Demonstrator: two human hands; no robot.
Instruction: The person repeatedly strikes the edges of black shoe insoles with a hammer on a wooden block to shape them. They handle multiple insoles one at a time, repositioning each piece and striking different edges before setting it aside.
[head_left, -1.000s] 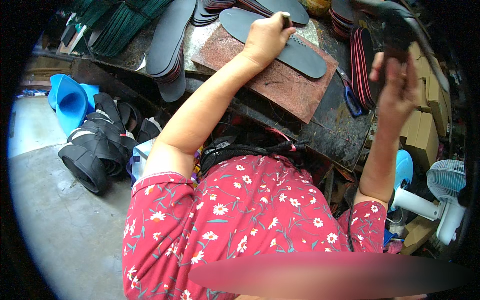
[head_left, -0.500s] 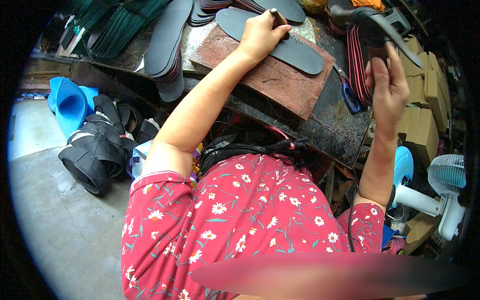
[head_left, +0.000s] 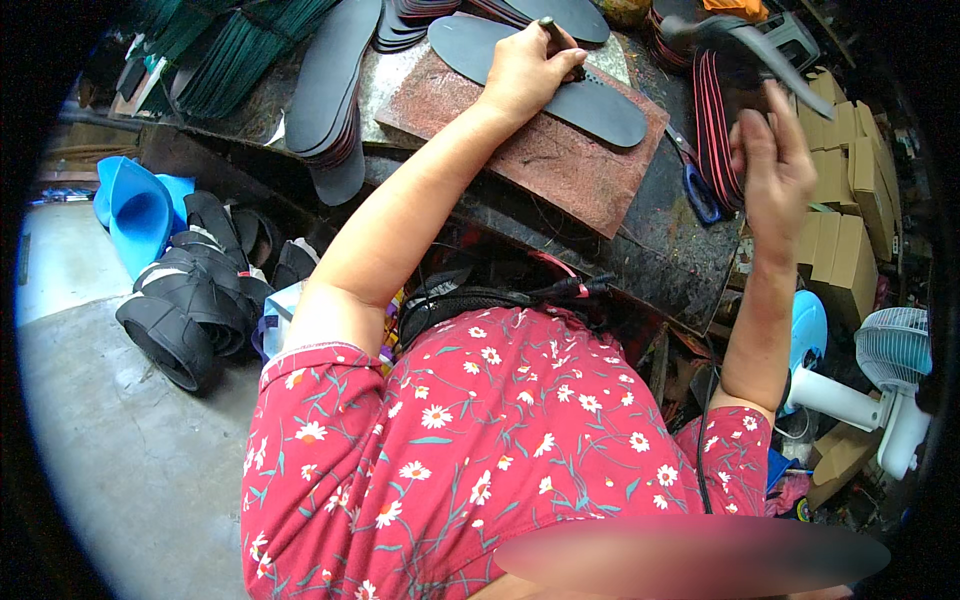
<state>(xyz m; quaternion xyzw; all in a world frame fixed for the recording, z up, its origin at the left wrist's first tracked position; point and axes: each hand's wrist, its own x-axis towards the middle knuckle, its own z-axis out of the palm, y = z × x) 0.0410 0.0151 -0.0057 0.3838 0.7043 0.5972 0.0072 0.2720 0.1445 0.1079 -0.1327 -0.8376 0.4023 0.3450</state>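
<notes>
My left hand is closed round a short dark hole punch, held upright on a dark grey shoe sole. A patch of small holes shows in the sole just right of the punch tip. Under the sole lies a thick reddish-brown board. My right hand is raised over the right side of the bench, its fingers round the dark handle of a hammer. The hammer's grey, curved head is smeared by motion, and part of the grip is hard to make out.
Stacks of dark soles lie left of the board. A red-edged stack and blue-handled scissors lie right of it. Black shoe pieces are heaped on the floor at left. Cardboard boxes and a white fan stand at right.
My left hand and the punch have shifted very slightly to the right over the sole. The right hand stays raised with the hammer, nearly in the same place.
</notes>
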